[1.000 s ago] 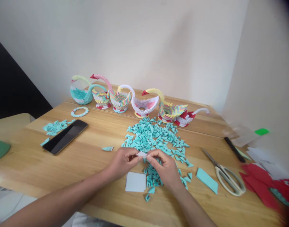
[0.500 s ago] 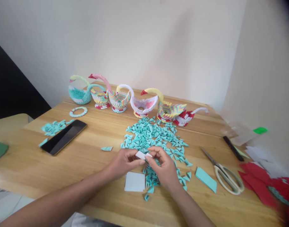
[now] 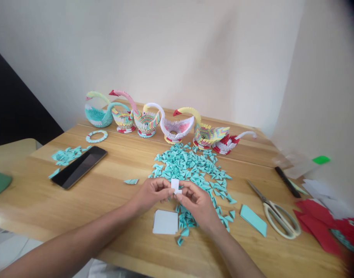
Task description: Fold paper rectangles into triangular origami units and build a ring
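Observation:
A small folded piece of white paper (image 3: 174,186) is pinched between both hands, bent into an L shape. My left hand (image 3: 155,193) grips its left side with thumb and fingers, and my right hand (image 3: 196,200) holds the lower right part. Just below the left hand lies a stack of white paper rectangles (image 3: 165,222). Behind and partly under the hands spreads a heap of teal folded paper triangles (image 3: 182,164). A few of these triangles lie near the right wrist.
Several paper swans (image 3: 177,127) line the back of the table. At left are a phone (image 3: 80,166), a paper ring (image 3: 96,136) and more teal triangles (image 3: 67,155). On the right lie teal paper strips (image 3: 253,220), scissors (image 3: 277,214), a black cutter (image 3: 287,181) and red paper (image 3: 317,218).
The white paper has turned from lying slanted across the fingers to an upright L shape. Both hands have shifted slightly and still hold it.

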Action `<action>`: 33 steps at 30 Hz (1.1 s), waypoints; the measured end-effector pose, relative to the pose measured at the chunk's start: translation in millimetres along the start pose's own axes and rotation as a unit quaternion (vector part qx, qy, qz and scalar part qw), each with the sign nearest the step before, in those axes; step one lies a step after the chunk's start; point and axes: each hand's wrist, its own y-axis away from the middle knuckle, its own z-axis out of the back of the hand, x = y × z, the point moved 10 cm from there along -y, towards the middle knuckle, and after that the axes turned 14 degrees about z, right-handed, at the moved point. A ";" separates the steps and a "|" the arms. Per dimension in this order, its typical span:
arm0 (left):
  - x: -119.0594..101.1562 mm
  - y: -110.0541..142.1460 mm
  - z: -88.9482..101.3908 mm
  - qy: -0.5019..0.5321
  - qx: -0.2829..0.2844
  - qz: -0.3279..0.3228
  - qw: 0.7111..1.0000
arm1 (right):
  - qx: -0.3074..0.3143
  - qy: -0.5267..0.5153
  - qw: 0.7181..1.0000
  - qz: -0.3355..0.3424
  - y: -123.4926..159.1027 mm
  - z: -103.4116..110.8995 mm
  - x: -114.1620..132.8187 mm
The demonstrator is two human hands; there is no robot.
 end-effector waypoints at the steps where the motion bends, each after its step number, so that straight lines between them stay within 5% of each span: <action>1: -0.6 0.6 0.2 -0.005 -0.002 -0.002 1.000 | 0.007 0.001 1.000 -0.002 0.1 -0.5 -0.3; 6: 5.6 1.8 -9.5 -0.056 0.020 0.001 0.998 | 0.007 0.049 0.999 0.009 -0.1 6.2 3.1; 13: 21.6 -2.4 -22.6 0.040 0.088 0.072 0.993 | -0.041 0.047 0.998 0.023 -1.3 14.1 7.2; 19: 16.6 -0.6 -17.0 0.040 0.067 0.079 0.994 | -0.033 0.067 0.997 0.031 -2.5 14.3 9.5; 27: 12.8 0.8 -12.7 0.027 0.061 0.072 0.995 | -0.018 0.233 0.955 0.184 -2.8 14.4 43.4; 33: 10.3 2.4 -13.8 0.053 0.083 0.088 0.991 | 0.033 0.281 0.895 0.345 3.5 2.9 72.9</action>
